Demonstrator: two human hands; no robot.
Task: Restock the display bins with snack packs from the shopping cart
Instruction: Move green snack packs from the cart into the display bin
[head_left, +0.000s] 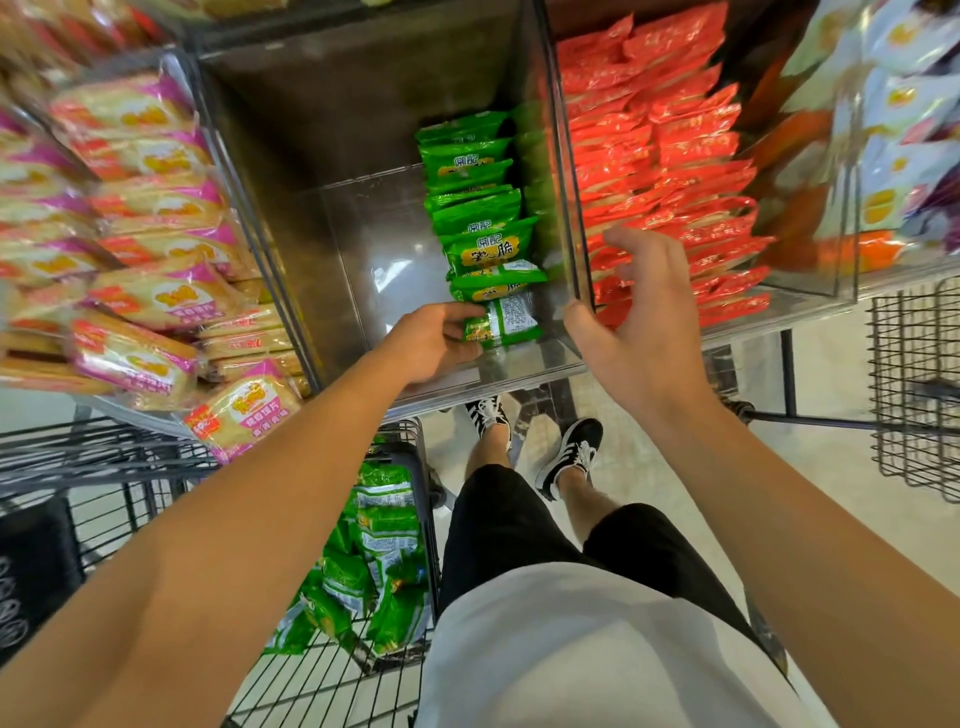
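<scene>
While you lean over the clear middle bin (519, 371), your left hand (434, 340) is inside it at the near wall and holds one green snack pack (506, 322), with the fingers curled on its left end; the pack lies with the white printed back side up. This pack is at the near end of the row of green packs (480, 208), which stands along the right wall of the middle bin and goes toward its far side, while the left part of the bin floor is bare. Your right hand (636, 317) is over the near right corner of the middle bin, where this wall meets the next bin; its fingers are apart and only loosely bent, and they hold nothing. To the right of the middle bin is a bin full of red packs (670, 171), stacked in rows. To the left of it is a bin with pink and yellow packs (150, 208), piled high. Below the middle bin, close to your legs, stands the shopping cart (322, 680), and more green packs (374, 566) lie in a loose heap in it.
</scene>
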